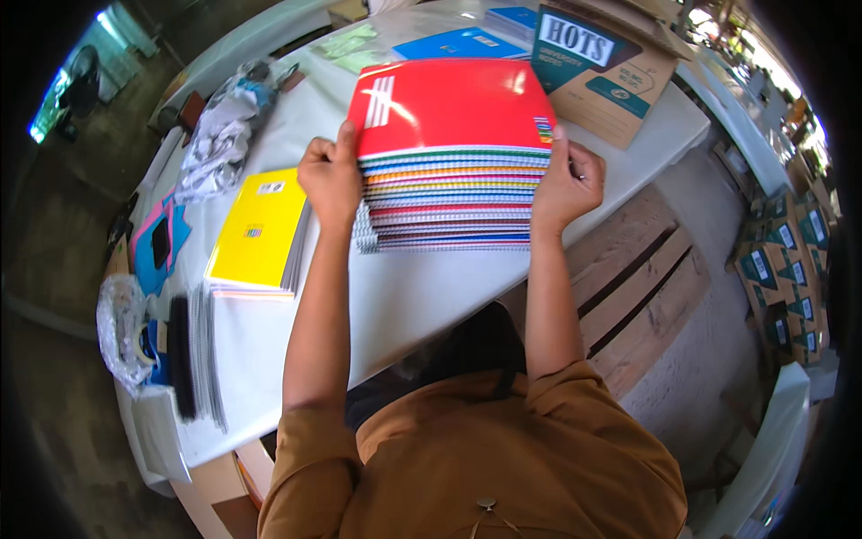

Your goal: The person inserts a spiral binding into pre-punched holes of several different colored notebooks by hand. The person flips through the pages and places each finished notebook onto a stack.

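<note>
A tall stack of spiral notebooks (453, 108), with a glossy red cover on top and edges of many colours below, is between my two hands at the table's near side. My left hand (330, 180) grips its left side, thumb up along the top corner and fingers curled. At the opposite side my right hand (567, 184) holds it the same way, its fingers partly hidden. I cannot tell whether the stack rests on the table or is slightly raised. Left of my left forearm lies a smaller pile of yellow notebooks (256, 229).
On the white table (395, 314), a printed cardboard box (611, 81) stands at the back right, beside blue notebooks (462, 43). Crumpled plastic (220, 135), a dark phone (161, 244) and binding coils (193, 355) lie leftward. A wooden pallet (642, 287) and stacked cartons (786, 269) are rightward.
</note>
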{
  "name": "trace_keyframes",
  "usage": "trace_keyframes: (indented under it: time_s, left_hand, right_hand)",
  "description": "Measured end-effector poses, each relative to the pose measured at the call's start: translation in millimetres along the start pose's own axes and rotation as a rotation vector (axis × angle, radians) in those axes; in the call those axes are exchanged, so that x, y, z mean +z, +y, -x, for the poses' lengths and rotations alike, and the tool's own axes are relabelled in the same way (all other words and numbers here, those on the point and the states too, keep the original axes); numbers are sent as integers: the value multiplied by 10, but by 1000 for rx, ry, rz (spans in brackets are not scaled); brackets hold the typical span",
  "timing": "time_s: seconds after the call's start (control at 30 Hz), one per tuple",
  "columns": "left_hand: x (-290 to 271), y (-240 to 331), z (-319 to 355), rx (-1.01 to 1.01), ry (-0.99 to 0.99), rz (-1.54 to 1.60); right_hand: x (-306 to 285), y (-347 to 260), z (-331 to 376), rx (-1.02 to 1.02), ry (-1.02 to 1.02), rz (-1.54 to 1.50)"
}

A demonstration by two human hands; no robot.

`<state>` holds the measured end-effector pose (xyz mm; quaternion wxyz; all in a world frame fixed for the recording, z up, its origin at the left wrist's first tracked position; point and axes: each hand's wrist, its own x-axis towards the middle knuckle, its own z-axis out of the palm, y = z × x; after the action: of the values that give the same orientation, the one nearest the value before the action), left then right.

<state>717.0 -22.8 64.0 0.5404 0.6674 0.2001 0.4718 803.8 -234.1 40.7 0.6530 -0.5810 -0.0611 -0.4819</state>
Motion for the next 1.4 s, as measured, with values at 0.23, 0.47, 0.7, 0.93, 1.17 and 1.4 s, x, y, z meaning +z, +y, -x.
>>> trace_keyframes:
  time_s: [0.23, 0.47, 0.7, 0.93, 1.17, 1.4]
  left_hand:
    - [-628, 111, -245, 182, -268, -967]
    - [-1598, -900, 201, 86, -324, -1622]
    - [-2339, -744, -208, 11, -426, -942]
    - [-2813, 40, 405, 171, -9, -665]
    - [-2325, -147, 730, 486, -36, -1155]
    - [-1830, -646, 156, 251, -144, -1445]
  right_hand:
    - [-263, 82, -7, 8, -44, -39]
    - [-550, -289, 1058, -128, -417, -235]
    - [-588, -203, 1601, 92, -1192, -175]
    - [-586, -114, 1496, 500, -1250, -252]
    - [-404, -421, 1862, 756, -1429, -484]
    - [-419, -538, 1926, 186, -1520, -208]
